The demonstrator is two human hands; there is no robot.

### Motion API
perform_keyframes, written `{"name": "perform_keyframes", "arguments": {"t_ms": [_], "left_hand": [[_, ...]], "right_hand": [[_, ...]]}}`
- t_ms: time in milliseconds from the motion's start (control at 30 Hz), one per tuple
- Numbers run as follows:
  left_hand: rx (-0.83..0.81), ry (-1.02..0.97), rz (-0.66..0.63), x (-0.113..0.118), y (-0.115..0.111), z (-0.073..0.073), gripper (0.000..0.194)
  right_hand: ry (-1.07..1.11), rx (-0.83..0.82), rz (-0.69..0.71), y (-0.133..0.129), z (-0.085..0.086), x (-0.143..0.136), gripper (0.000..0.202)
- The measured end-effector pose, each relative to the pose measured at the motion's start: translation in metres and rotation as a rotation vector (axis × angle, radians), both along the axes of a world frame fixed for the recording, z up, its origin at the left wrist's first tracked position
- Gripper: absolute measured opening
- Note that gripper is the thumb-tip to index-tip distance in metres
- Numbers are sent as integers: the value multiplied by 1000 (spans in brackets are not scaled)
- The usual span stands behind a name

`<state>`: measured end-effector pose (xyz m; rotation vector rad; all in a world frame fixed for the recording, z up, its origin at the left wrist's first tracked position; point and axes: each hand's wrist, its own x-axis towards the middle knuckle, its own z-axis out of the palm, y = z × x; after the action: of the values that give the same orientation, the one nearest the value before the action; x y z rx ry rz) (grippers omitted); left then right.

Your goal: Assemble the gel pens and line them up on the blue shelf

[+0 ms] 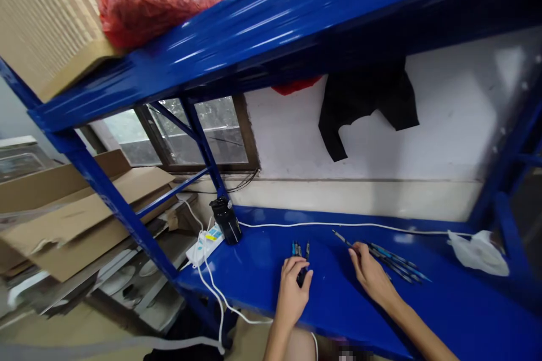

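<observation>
Several slim pens (297, 249) with dark and blue ends lie side by side on the blue shelf (258, 271). Curled over their near ends is my left hand (293, 285), closed, with a dark piece showing between thumb and fingers. One pen (307, 249) sits slightly apart at the right of that row, by my fingertips. My right hand (372, 277) is closed, pinching a dark pen (341, 237) that points to the far left. Beyond that hand, a loose bunch of blue and dark pens (402, 264) lies fanned out, partly hidden by the fingers.
A black bottle (226, 221) stands beside a white power strip (205, 245) with cords hanging over the front edge. A white cable (292, 224) runs along the back. At the right lies a crumpled white plastic bag (478, 254). A blue rack beam (254, 17) crosses overhead.
</observation>
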<state>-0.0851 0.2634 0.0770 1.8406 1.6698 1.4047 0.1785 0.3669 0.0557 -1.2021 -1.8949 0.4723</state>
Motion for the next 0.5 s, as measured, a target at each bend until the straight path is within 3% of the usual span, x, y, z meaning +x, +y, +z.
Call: {"name": "perform_keyframes", "arguments": {"t_ms": [267,500], "left_hand": [[-44,-136,0,-2,-2,7,21],[-37,-235,-53,3,-5,19,27]], "right_hand": [[65,-73,144,33,9,-34,39],[132,-119,202,36,8,-37,44]]}}
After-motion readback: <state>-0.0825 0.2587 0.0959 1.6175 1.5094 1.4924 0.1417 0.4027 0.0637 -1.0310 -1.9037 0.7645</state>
